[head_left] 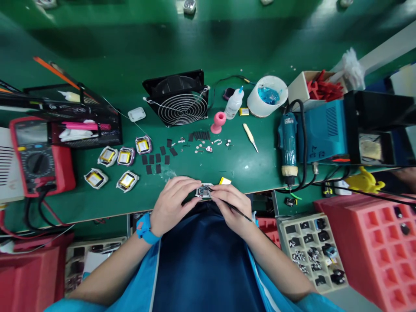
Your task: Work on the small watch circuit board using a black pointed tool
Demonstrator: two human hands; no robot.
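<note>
At the bench's near edge, my left hand [175, 200] pinches a small white device case [203, 196] with an exposed circuit board in it. My right hand [233, 207] is closed around a slim black tool [240, 212] that looks like tweezers; its tip reaches the board, and its rear end sticks out below the hand. The right fingers also sit at the case's right side. Just beyond them lies a yellow battery [225, 180], partly covered by the hand. A blue band [147, 229] is on my left wrist.
Several opened cases with yellow batteries [126, 156] and black pads [158, 158] lie left of centre. Behind stand a fan [182, 102], a bottle [234, 104] and a white tub [255, 106]. A pry tool [250, 137], an electric screwdriver [288, 145] and a multimeter [40, 156] flank the workspace.
</note>
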